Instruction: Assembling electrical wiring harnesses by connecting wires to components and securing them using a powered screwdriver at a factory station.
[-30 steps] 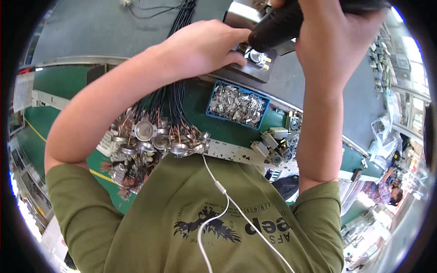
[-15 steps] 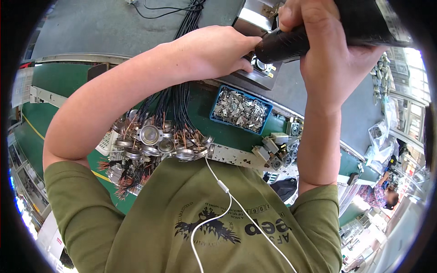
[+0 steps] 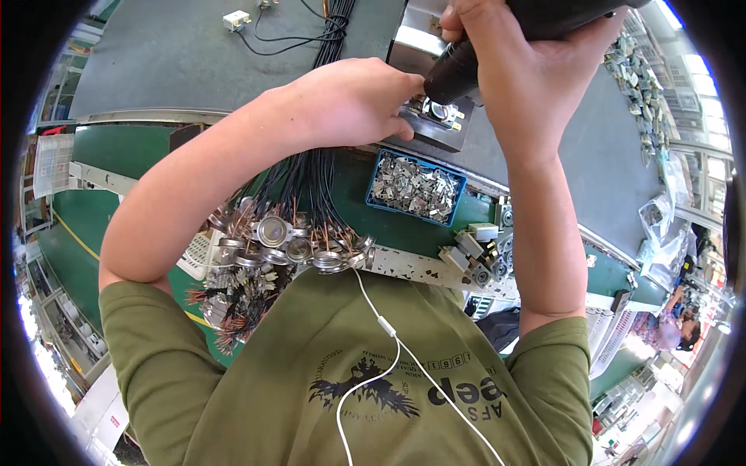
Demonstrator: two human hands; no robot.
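My right hand (image 3: 532, 93) grips a black power screwdriver (image 3: 454, 71), its nose pointing down-left over a dark metal block (image 3: 435, 133). On that block sits a small metal part with brass-coloured tabs (image 3: 440, 113), just below the nose. My left hand (image 3: 353, 101) bends around the block's left side, forefinger beside the tool's nose and thumb lower at the block's edge. What its fingers press on is mostly hidden. The tool's tip is hidden too.
Near the block lies a blue tray (image 3: 408, 216) of small metal pieces. Black cables (image 3: 311, 167) hang over the bench edge, with round metal parts (image 3: 273, 231) at their ends. Grey blocky parts (image 3: 469, 245) sit on the rail. More parts (image 3: 641, 101) line the right; a person (image 3: 670, 330) is beyond.
The view has shifted, bringing a white connector in at the top. The screwdriver's body has tilted higher and away, showing more of the metal part. Both hands stay at the block.
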